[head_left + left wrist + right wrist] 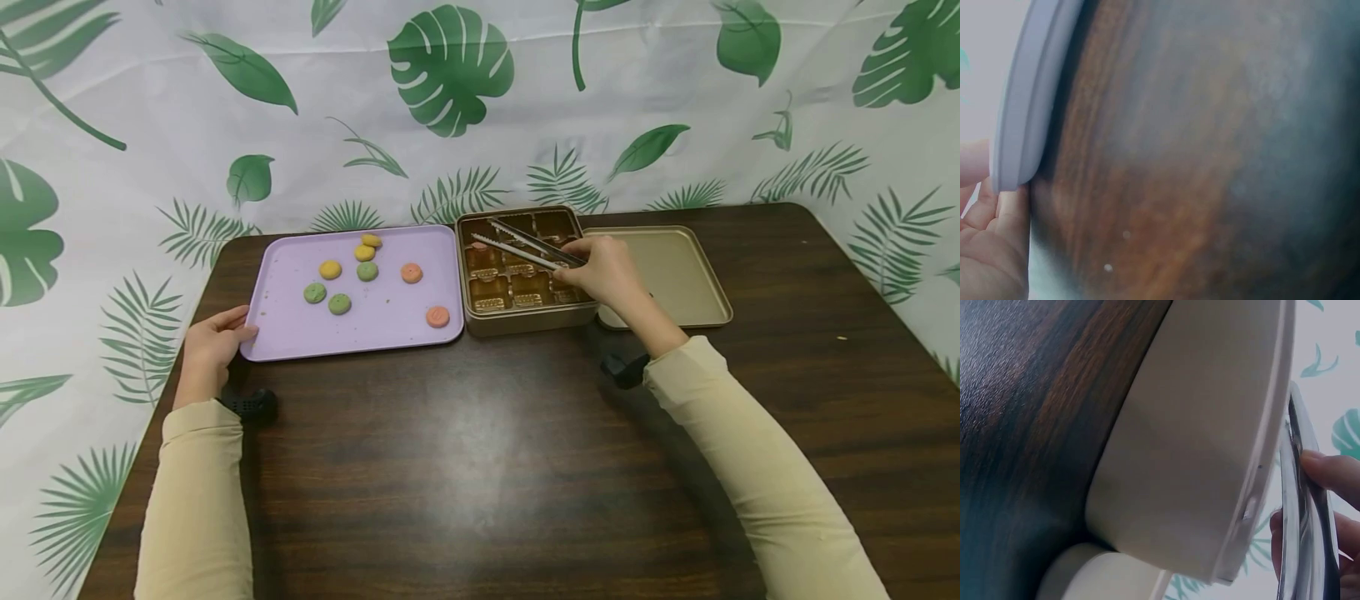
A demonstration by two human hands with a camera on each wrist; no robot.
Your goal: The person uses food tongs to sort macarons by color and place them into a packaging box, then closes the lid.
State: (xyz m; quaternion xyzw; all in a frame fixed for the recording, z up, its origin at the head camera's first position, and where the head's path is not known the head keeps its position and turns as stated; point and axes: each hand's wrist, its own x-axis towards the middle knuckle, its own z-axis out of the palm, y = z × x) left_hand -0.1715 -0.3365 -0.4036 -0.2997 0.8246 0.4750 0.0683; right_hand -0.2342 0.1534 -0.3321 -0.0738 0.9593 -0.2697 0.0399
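Observation:
My right hand (pixel 607 271) holds metal tongs (pixel 517 254) between thumb and fingers, over the gold tin (pixel 532 321). The tongs' two tips are apart, above the tin's left compartments. A small reddish piece shows in one left compartment, its kind hard to tell. In the right wrist view the tongs (pixel 1300 519) pass beside the tin's rim (pixel 1266 450). My left hand (pixel 213 342) pinches the near left corner of the lilac tray (pixel 300 337); the left wrist view has fingers (pixel 1013 219) below the rim. Yellow cookies (pixel 330 269), green cookies (pixel 340 304) and orange cookies (pixel 437 317) lie on the tray.
A gold lid (pixel 675 275) lies to the right of the tin, partly behind my right hand. The tray's right edge stands close against the tin. Dark wooden table (pixel 450 467) extends in front, and a leaf-patterned cloth (pixel 322 108) hangs behind.

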